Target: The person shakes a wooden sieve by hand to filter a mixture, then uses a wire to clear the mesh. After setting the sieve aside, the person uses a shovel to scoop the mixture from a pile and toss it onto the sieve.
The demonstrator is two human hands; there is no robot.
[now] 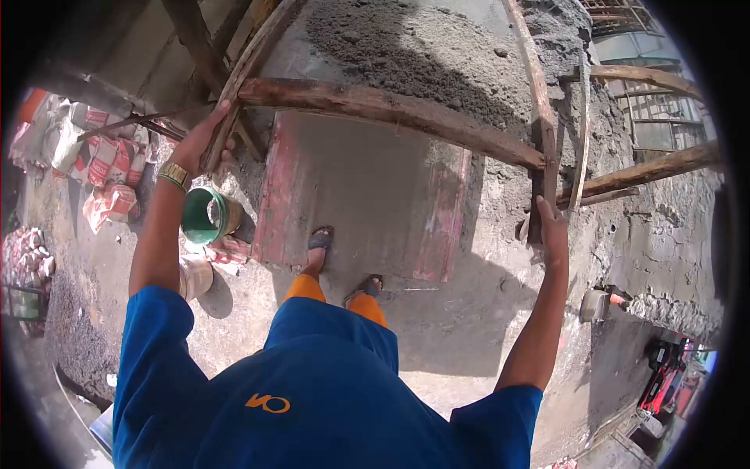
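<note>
A weathered wooden frame [391, 117] spans in front of me, with two long side rails joined by a crossbar. My left hand [205, 142] is closed around the end of the left rail, a band on its wrist. My right hand [551, 228] grips the lower end of the right rail; some of its fingers are hidden behind the wood. Past the crossbar lies a heap of grey, sandy material [437, 55], partly in shadow. Below the frame, near my feet, a flat grey sheet with worn red edges [275, 195] lies on the ground.
Left of the sheet are a green bucket [201, 219] and a pale bucket [197, 277]. Red-and-white sacks [117, 160] lie further left. Wooden poles [656, 168] jut in from the right, above an orange-handled tool [598, 305]. Rough concrete ground surrounds my feet.
</note>
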